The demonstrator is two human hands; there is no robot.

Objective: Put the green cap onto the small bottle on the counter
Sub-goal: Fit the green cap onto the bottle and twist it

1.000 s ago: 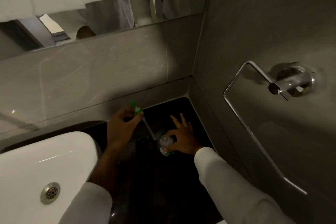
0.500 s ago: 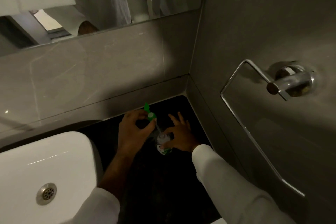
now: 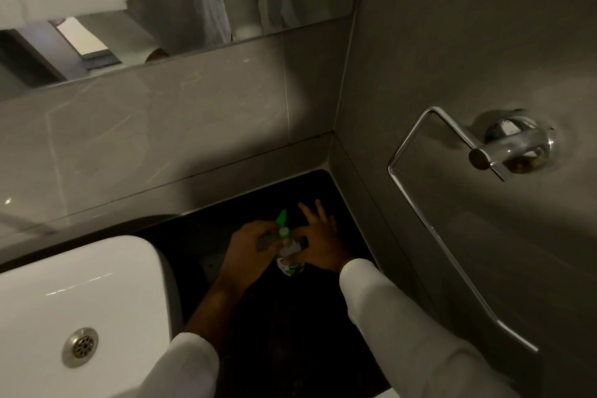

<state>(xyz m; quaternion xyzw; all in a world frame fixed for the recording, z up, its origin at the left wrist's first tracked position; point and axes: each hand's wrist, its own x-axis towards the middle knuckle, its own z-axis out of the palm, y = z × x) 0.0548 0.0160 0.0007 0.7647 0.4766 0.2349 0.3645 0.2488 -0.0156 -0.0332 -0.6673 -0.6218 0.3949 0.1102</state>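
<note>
A small bottle [image 3: 290, 263] with a white and green label stands on the dark counter [image 3: 290, 333] near the corner of the walls. My right hand [image 3: 318, 244] grips its upper part, with two fingers spread toward the wall. My left hand [image 3: 250, 250] holds the green cap [image 3: 283, 227], a pump top with a pointed green nozzle, right at the bottle's mouth. The dip tube is no longer visible. Whether the cap is seated on the neck is hidden by my fingers.
A white sink [image 3: 80, 310] with a metal drain [image 3: 80, 347] sits to the left of the counter. A chrome towel ring [image 3: 484, 152] juts from the right wall. A mirror [image 3: 161, 19] runs above the tiled back wall.
My left hand has carried the green cap rightward and down to the bottle's mouth; the dip tube that hung in view has gone inside. My right hand stayed on the bottle.
</note>
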